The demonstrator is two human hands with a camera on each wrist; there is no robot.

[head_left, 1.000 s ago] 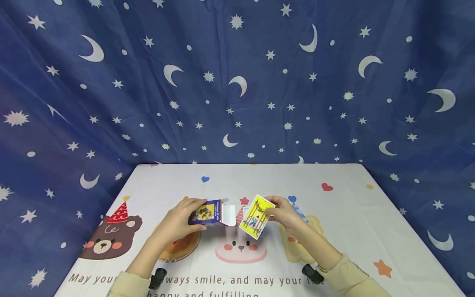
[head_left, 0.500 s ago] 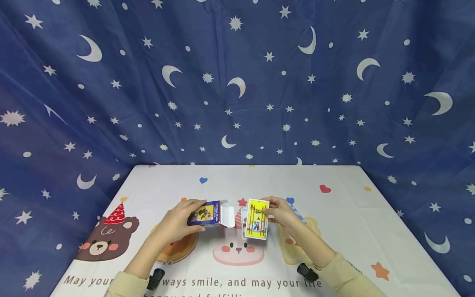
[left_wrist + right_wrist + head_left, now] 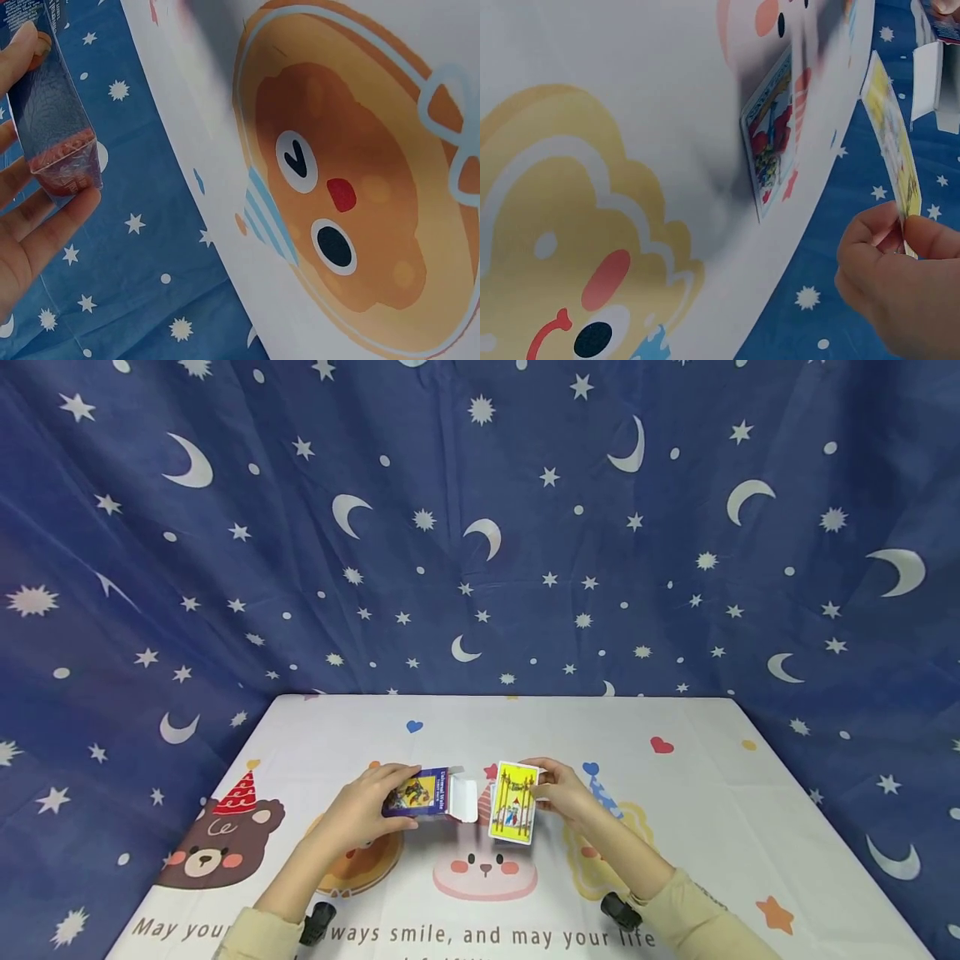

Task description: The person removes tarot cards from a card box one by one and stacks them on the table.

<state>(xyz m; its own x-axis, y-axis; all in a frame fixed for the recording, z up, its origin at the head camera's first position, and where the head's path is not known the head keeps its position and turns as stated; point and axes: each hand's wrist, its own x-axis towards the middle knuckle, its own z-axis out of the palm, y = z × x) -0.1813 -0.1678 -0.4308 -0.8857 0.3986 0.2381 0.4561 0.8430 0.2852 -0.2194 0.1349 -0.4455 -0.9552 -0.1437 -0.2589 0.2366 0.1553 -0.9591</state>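
Note:
My left hand grips a dark blue tarot card box across its width, thumb on one side and fingers on the other. The box's white flap hangs out at its right end, which faces the cards. In the left wrist view the end of the box shows clear wrap over blue and red. A tarot card with a yellow picture is pinched at its right edge by my right hand. The right wrist view shows another tarot card over the tablecloth; the head view hides it behind the held card.
A white cloth printed with cartoon animals covers the table. A blue curtain with moons and stars hangs behind and beside it. Black wrist bands sit on both forearms.
The held card has swung from a strong slant to nearly upright. A second card, showing at its left half a second ago, is now covered by it. The left hand and box stay almost still.

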